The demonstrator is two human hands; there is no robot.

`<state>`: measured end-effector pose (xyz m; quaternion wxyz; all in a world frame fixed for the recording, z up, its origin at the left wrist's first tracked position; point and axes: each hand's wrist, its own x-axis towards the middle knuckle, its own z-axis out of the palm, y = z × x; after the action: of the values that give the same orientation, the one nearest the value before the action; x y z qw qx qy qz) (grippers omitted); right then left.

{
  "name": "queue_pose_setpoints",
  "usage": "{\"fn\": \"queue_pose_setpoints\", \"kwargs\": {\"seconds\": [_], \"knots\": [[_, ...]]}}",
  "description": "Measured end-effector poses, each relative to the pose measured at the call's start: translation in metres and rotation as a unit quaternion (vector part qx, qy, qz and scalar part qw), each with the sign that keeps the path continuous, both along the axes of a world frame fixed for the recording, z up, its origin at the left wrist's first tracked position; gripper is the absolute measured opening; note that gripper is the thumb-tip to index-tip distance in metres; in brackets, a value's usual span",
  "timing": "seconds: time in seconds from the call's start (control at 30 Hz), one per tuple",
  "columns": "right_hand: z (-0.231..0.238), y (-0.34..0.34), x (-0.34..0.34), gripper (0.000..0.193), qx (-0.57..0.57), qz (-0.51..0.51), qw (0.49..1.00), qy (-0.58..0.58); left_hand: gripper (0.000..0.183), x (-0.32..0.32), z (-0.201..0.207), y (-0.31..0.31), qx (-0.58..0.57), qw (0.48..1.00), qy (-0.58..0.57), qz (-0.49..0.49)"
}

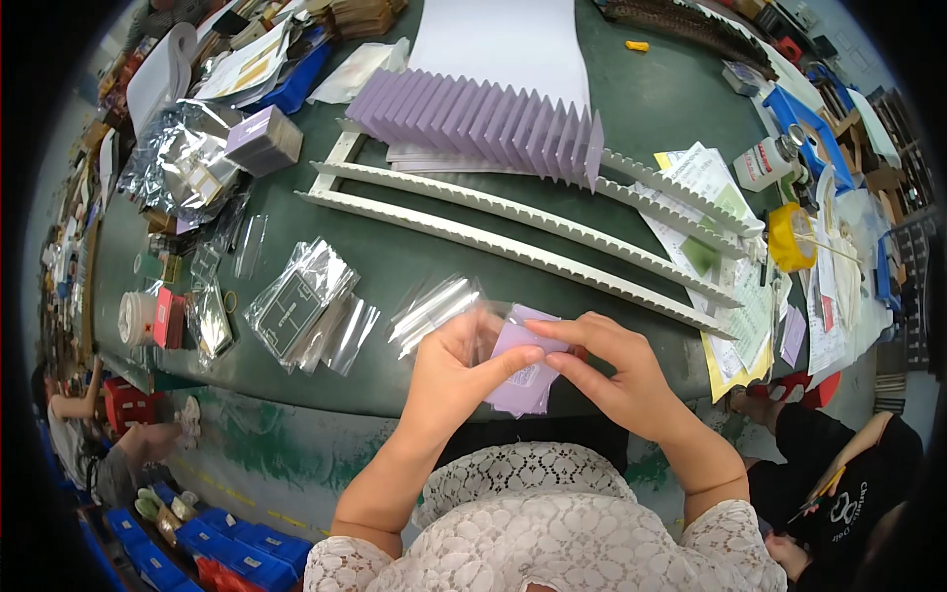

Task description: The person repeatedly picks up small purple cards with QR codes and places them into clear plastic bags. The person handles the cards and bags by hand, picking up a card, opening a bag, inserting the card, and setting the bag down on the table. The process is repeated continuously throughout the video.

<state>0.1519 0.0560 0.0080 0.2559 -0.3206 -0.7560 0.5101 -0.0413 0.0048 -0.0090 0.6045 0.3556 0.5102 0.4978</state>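
White lace clothing [582,533] fills the bottom centre, cut off by the lower edge, and two bare forearms reach up from its short sleeves. Left hand [446,370] and right hand [621,373] meet over a few lilac cards [518,393]. The left hand clamps them from the left, its thumb lying across the top; its other fingers are partly hidden behind the cards and blurred clear film. The right hand pinches their right edge between thumb and forefinger. How many cards there are is hard to tell, and their print is too small to make out.

Just beyond the left hand, glossy clear sleeves [434,314] lie on the dark green desk [395,259]. Farther left is a pile of clear packets [296,311] with dark printed fronts.

Beyond both hands, a white notched rack [523,268] slants across the desk, standing between them and a row of upright lilac cards [473,128], which hides part of its far rails. Loose papers [725,266] lie partly under the rack's right end, near a yellow roll [792,237]. At far right, a seated person in black [838,454] is partly cut off.
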Motion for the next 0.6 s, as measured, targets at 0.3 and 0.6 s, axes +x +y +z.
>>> {"fn": "queue_pose_setpoints", "kwargs": {"seconds": [0.3,0.6], "knots": [[0.014,0.083,0.013,0.05,0.2,-0.133,0.969,-0.05,0.01,-0.025,-0.01,0.0,0.041,0.992,-0.011,0.122],[0.009,0.162,0.01,0.089,0.235,-0.057,0.963,-0.117,0.012,-0.017,-0.003,-0.003,0.015,0.996,-0.075,0.048]]}}
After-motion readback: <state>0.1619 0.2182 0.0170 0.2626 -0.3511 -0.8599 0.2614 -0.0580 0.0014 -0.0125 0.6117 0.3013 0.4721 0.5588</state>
